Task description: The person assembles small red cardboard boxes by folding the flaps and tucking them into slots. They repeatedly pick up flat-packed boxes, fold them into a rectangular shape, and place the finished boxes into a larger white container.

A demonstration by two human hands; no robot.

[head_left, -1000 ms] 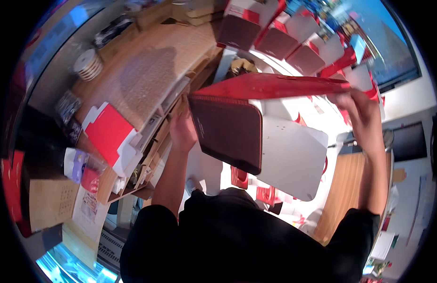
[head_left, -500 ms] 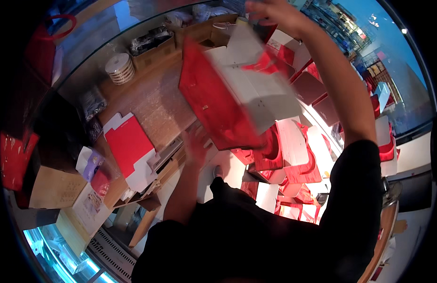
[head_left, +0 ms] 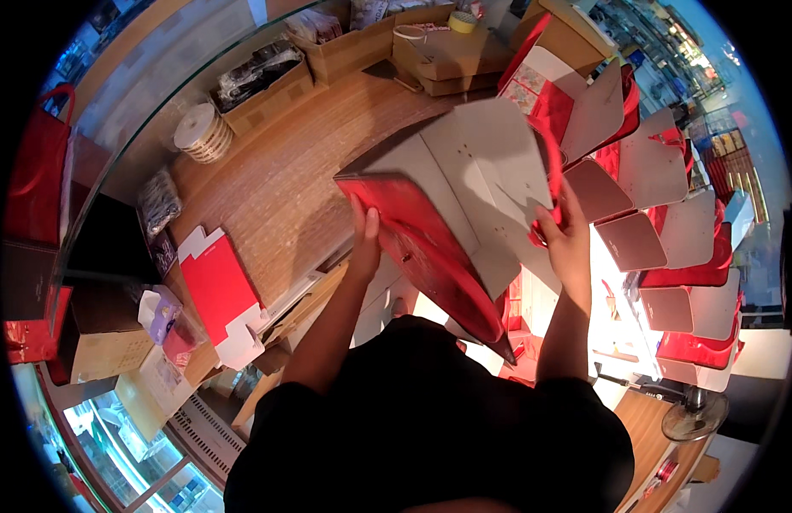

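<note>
A large red gift bag with pale grey inner flaps hangs tilted in front of me between my hands. My left hand holds its red side near the left corner, thumb and fingers against the panel. On the other side, my right hand has its fingers closed around the bag's red handle and the edge of a grey flap. The bag's lower part and underside are mostly out of sight. Left of it, on the wooden counter, lies a flat red-and-white folding carton.
Several similar open red bags stand in a row on the right. Ribbon rolls, a carton of dark plastic-wrapped items and stacked brown boxes line the counter's back. A purple-white packet sits far left.
The bag, blurred before, now shows sharply and is tilted differently. My right hand has come down from the upper right to its handle; my left hand now touches its side.
</note>
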